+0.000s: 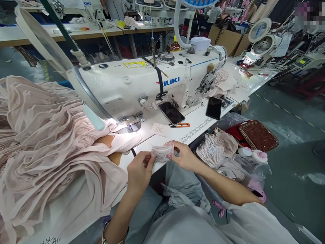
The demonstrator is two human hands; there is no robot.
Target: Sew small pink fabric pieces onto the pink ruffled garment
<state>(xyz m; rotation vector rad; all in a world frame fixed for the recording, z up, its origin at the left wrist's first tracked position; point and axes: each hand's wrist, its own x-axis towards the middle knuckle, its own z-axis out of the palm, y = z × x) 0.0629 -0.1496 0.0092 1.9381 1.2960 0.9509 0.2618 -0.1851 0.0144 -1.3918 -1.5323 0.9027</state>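
Presently a small clear packet (163,153) is held above the counter (200,118) edge, near the lap, pinched at its ends by left hand (138,171) and right hand (185,156), taut for handling. Pink fabric (45,135) lies heaped beside the sewing machine (142,84), fed under its needle.

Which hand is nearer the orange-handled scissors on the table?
Right. The right hand is just below the orange-handled scissors; the left hand sits farther down-left.

The contents of the small clear bag (163,152) are too small to tell. The pink fabric (45,135) runs off the left edge. Print on the paper slip (160,129) is unreadable. The top right corner is blurred.
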